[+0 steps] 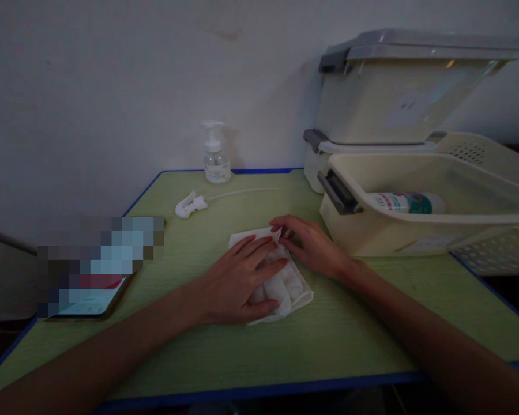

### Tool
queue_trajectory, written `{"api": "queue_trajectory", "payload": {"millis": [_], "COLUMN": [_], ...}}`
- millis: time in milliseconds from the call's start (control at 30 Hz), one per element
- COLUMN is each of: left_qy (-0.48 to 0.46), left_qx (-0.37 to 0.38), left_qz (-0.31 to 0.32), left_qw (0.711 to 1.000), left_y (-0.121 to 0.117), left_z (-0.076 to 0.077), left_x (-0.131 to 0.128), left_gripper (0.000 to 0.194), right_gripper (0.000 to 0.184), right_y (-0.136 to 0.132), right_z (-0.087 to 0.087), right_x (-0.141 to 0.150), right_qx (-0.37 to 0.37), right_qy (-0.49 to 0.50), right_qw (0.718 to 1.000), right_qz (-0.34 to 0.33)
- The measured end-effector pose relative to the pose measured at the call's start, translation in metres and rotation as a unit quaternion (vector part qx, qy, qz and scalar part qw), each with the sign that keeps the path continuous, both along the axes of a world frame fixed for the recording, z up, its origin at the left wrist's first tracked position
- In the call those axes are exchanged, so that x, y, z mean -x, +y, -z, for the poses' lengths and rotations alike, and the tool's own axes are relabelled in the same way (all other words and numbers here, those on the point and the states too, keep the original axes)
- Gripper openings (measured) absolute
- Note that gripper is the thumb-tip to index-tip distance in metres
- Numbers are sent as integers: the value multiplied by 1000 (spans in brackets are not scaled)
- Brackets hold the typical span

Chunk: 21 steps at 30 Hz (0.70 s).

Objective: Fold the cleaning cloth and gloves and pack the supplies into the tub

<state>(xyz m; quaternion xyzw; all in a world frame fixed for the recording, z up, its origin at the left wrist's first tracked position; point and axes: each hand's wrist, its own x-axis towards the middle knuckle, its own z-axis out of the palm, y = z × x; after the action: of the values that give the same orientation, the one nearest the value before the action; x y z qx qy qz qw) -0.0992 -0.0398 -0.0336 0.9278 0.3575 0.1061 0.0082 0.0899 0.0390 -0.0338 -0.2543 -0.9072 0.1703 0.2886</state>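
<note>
A thin white pouch-like piece, soft and slightly see-through, lies flat on the green table. Whether it is a bag or folded cloth I cannot tell; pale shapes show through it. Across its left part my left hand rests palm down with the fingers spread. My right hand pinches the far right edge of the piece, raising a small crease between thumb and fingers. Beyond the hands lies a white trigger spray head with a thin tube.
A clear pump bottle stands by the wall. At the right is an open cream bin with a white-and-green bottle inside, before stacked lidded boxes. A partly blurred-out tablet is at the left. Blue edging borders the table.
</note>
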Motion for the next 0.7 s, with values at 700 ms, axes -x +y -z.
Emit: {"api": "queue_trajectory", "payload": {"millis": [700], "left_qy": [-130], "left_qx": [59], "left_qz": [-101], "left_qw": [985], "left_y": [7], "left_z": [-1], "left_x": [1], "left_gripper": [46], "right_gripper": [31], "right_y": [3], "right_z": [0], "right_x": [1], "right_qx": [111], "right_qy": [51], "right_qw": [992], "right_qz": [27]}}
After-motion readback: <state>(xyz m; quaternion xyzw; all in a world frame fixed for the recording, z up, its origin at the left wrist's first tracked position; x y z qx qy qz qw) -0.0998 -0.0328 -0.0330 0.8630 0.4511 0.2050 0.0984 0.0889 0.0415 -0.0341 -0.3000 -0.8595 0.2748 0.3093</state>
